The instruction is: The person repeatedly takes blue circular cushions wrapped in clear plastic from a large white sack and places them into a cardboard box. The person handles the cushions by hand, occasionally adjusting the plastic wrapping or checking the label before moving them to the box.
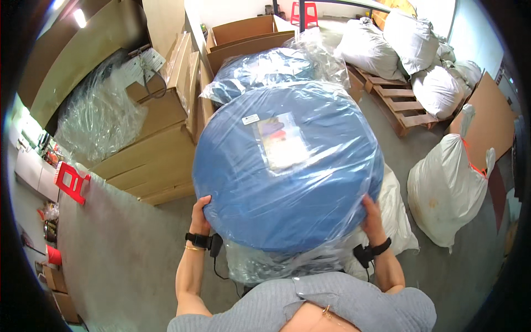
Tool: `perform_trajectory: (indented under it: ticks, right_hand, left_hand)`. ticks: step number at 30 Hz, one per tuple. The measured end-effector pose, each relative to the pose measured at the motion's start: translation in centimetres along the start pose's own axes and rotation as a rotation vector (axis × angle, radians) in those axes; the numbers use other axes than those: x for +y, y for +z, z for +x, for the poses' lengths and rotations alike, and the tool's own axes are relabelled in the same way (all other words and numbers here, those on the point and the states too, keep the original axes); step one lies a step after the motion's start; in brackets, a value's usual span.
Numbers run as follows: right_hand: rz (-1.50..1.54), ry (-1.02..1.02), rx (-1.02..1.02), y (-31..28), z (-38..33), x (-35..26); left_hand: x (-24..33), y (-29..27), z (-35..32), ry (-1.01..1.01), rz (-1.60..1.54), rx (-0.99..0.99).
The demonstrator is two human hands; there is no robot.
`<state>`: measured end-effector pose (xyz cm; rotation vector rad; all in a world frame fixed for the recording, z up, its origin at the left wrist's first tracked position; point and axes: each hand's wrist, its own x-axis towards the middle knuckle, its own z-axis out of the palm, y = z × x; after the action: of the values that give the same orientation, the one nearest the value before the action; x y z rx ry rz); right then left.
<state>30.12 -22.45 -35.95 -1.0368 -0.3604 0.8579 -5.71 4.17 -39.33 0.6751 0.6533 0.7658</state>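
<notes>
A large round blue cushion (238,182), wrapped in clear plastic, fills the middle of the view in front of my body. My left hand (200,214) grips its lower left edge, and my right hand (373,218) holds the lower right edge. On both sides the fingers curl under or behind the rim and are partly hidden. A printed leaflet (283,149) in a clear sleeve and a small white label (250,119) lie on its top. Loose plastic wrap (276,265) hangs from the near edge. Just beyond is another blue plastic-wrapped bundle (265,65).
Large cardboard boxes (155,166) stand at left, with plastic film (99,122) over one. An open carton (243,33) is at the back. Stuffed white sacks (451,188) stand at right, others on a wooden pallet (395,102). A red stool (72,182) is far left.
</notes>
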Motion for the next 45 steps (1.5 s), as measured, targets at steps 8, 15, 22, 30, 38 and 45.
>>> perform_trajectory:
  ticks: [8, 15, 22, 30, 38, 45]
  right_hand:
    - [-0.287, -0.270, -0.298, 8.5, 17.8, -14.0]
    - [-0.650, -0.407, -0.182, 9.1, 32.8, -20.8]
    - [-0.921, 0.032, -0.689, 2.1, 22.9, -10.6]
    - [-1.056, 0.390, -0.217, -9.4, 5.6, 13.6]
    - [-1.373, 0.386, 0.649, -29.3, 1.2, 19.7]
    - [-1.170, 0.394, 0.182, -21.5, 7.5, 15.4]
  left_hand:
    - [6.5, 11.2, 6.2, 0.347, -0.178, -0.107]
    - [6.1, 18.8, 24.1, 0.218, -0.196, 0.052]
    - [-5.0, 21.7, 18.0, -0.271, 0.303, -0.635]
    - [-3.5, 17.9, 10.1, 0.062, 0.627, -0.419]
    - [-3.1, 20.9, 12.1, 0.356, 0.887, -0.361]
    - [-6.4, 19.7, 14.5, 0.438, 1.042, -0.298]
